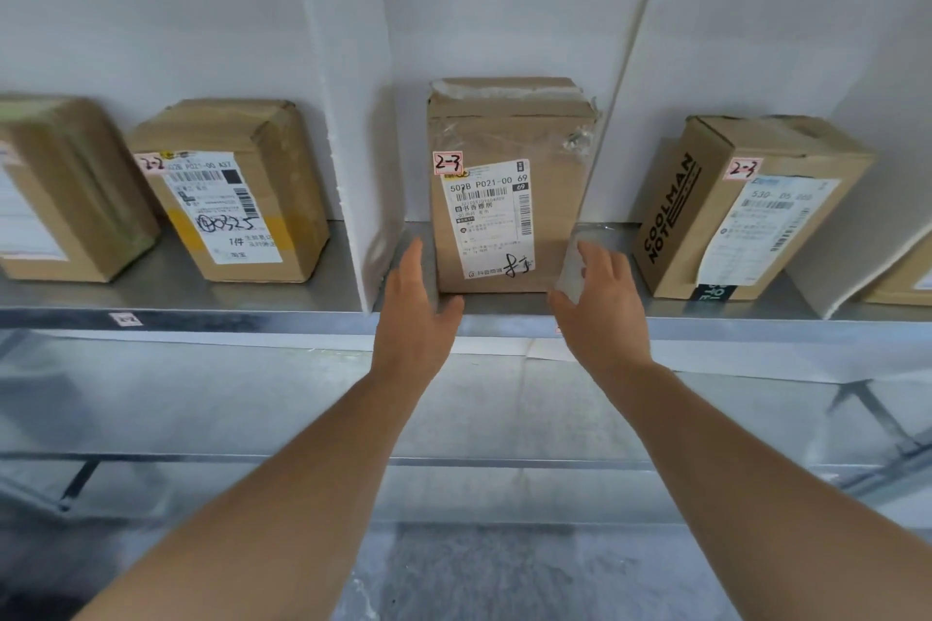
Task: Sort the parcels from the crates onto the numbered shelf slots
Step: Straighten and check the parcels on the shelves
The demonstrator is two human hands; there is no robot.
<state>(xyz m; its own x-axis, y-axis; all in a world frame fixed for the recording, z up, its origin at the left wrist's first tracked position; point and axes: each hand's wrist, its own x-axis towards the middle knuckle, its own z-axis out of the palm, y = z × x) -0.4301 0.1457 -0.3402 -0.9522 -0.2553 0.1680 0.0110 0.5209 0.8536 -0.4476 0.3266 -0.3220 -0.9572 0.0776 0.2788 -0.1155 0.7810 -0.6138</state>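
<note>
Operator: Parcel (504, 197) marked 2-3 is standing upright on the metal shelf (252, 303), between two white dividers (348, 116). Why is it sitting there?

Technician: Its handwritten tag is reading 2-3, the same as the tag on the COOLMAN box (731, 212) to its right, so that bay is probably the matching slot. The label is facing outward, likely so it stays readable.

Operator: What are the hands doing?

Technician: The left hand (418, 313) is lying just beside the parcel's lower left corner, fingers straight and together. The right hand (600, 303) is flanking the lower right corner, fingers loosely spread, clamping nothing. Whether either is touching the cardboard cannot be told.

Operator: And the neighbour?

Technician: A box tagged 2-2 (232, 197) is sitting beyond the left divider.
</note>
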